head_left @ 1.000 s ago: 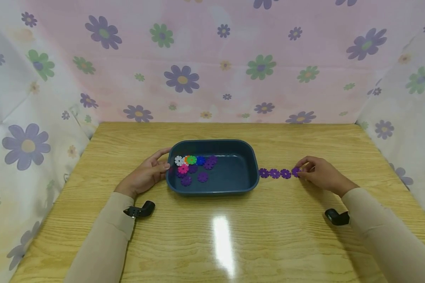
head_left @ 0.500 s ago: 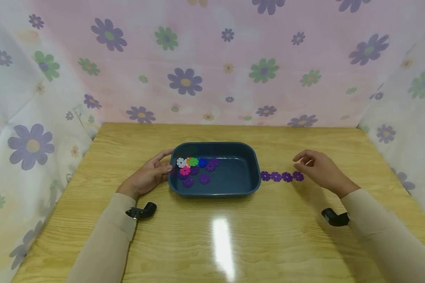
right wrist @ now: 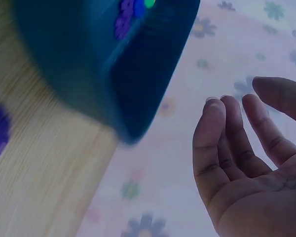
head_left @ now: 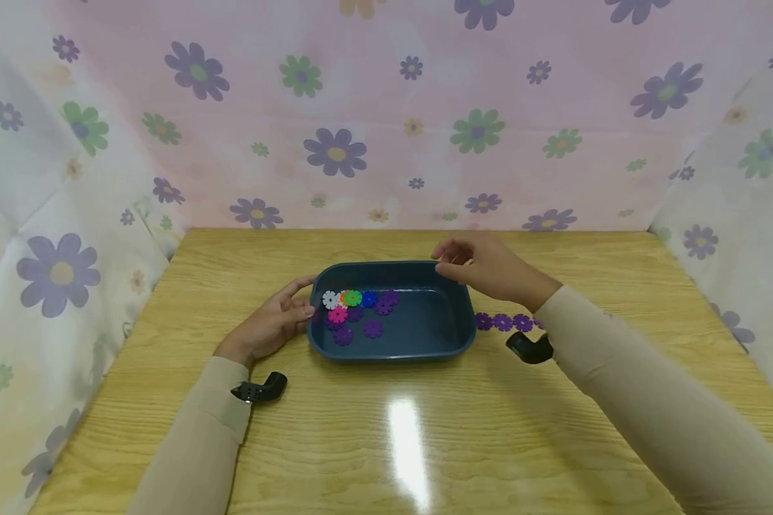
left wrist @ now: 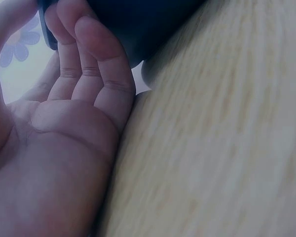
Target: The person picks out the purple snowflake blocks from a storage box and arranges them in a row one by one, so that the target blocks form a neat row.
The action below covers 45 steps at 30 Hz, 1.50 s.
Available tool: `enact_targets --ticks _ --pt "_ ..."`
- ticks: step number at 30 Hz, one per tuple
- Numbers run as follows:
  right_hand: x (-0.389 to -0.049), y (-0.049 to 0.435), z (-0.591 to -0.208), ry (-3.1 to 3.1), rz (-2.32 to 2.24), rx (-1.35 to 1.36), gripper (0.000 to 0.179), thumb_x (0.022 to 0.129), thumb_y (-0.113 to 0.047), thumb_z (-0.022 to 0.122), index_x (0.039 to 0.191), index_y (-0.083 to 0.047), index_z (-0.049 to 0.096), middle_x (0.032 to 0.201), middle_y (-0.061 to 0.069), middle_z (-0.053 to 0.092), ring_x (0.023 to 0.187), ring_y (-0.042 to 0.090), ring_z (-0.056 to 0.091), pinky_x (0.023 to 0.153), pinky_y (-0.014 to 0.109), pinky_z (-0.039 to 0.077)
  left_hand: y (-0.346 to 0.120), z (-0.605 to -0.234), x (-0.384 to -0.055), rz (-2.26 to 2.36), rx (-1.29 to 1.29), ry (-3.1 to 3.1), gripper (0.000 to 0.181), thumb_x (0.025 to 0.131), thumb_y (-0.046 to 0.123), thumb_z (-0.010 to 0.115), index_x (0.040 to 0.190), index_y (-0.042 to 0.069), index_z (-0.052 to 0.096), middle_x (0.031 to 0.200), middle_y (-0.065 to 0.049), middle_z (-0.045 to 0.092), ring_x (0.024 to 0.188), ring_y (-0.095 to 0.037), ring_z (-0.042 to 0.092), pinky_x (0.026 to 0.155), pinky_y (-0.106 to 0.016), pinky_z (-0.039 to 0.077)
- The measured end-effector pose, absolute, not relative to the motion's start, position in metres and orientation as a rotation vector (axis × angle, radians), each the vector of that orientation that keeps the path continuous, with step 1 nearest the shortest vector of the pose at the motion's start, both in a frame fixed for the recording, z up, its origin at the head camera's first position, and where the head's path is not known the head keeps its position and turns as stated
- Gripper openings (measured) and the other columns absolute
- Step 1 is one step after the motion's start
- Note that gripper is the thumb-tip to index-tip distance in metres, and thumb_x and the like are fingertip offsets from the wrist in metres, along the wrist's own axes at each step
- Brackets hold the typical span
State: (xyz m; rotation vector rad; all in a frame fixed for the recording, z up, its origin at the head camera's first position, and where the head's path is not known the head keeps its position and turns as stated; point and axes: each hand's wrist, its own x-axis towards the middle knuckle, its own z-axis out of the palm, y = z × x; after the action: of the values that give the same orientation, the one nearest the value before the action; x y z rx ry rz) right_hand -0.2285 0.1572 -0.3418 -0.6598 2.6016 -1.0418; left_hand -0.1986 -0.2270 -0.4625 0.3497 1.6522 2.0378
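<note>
A dark blue plastic tray (head_left: 425, 343) sits on the table, its left end gripped by my left hand (head_left: 264, 325) with the thumb at the rim. Loosely bent fingers (left wrist: 108, 74) meet the tray's outer wall in the left wrist view. In the tray's left half lie notched snowflake discs: several purple ones (head_left: 373, 329), a pink one (head_left: 338, 314), and white, orange, green and blue ones. A row of purple discs (head_left: 502, 322) runs right from the tray, partly hidden by my right arm. Holding nothing, my right hand (head_left: 489, 268) hovers over the tray's back right corner, fingers relaxed.
The wooden table (head_left: 335, 443) reaches back to a flower-printed cloth (head_left: 386, 107), which also hangs at both sides. A black wrist camera (head_left: 260, 388) is on the left wrist, another camera (head_left: 530, 348) on the right.
My right hand let go of the last purple disc in the row, rose, and moved left to above the tray's right end. The left hand stayed on the tray.
</note>
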Motion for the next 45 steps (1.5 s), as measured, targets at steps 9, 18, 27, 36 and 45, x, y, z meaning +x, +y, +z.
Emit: enact_targets --ticks 9,18,27,36,45 --pt "-0.246 0.097 -0.359 2.463 -1.000 -0.748 0.028 0.100 -0.021 0.063 0.125 -0.009 0.064 0.113 0.010 0.067 0.096 0.031 0.067 0.078 0.035 0.058 -0.227 -0.467 -0.195 2.014 0.361 1.685 0.064 0.101 0.004 0.055 0.157 0.018 0.026 0.124 -0.009 0.061 0.106 -0.014 0.065 0.090 -0.030 0.057" --pt "-0.257 0.080 -0.378 2.394 -0.894 -0.707 0.025 0.100 -0.015 0.060 0.124 -0.005 0.063 0.105 0.017 0.069 0.084 0.027 0.067 0.075 0.033 0.057 -0.223 -0.467 -0.197 2.019 0.350 1.671 0.064 0.101 0.004 0.056 0.157 0.017 0.027 0.121 -0.008 0.063 0.107 -0.014 0.066 0.092 -0.030 0.056" --pt "-0.261 0.079 -0.384 2.304 -0.781 -0.675 0.024 0.098 -0.013 0.063 0.122 -0.007 0.064 0.095 0.012 0.072 0.075 0.021 0.069 0.069 0.032 0.058 -0.223 -0.466 -0.197 2.030 0.317 1.658 0.067 0.100 0.003 0.058 0.157 0.016 0.027 0.115 -0.007 0.064 0.103 -0.013 0.067 0.091 -0.029 0.057" --pt "-0.263 0.073 -0.391 2.209 -0.693 -0.645 0.032 0.098 -0.009 0.064 0.130 -0.007 0.059 0.093 0.013 0.069 0.071 0.020 0.070 0.066 0.033 0.058 -0.226 -0.465 -0.197 2.032 0.334 1.670 0.065 0.101 0.004 0.057 0.157 0.016 0.027 0.119 -0.008 0.064 0.105 -0.013 0.066 0.091 -0.029 0.057" --pt "-0.263 0.064 -0.396 2.238 -0.600 -0.684 0.031 0.095 -0.009 0.067 0.124 -0.008 0.056 0.083 0.011 0.070 0.065 0.018 0.069 0.063 0.031 0.058 -0.229 -0.465 -0.201 2.036 0.343 1.660 0.065 0.101 0.006 0.058 0.157 0.016 0.027 0.115 -0.006 0.066 0.103 -0.012 0.066 0.090 -0.029 0.057"
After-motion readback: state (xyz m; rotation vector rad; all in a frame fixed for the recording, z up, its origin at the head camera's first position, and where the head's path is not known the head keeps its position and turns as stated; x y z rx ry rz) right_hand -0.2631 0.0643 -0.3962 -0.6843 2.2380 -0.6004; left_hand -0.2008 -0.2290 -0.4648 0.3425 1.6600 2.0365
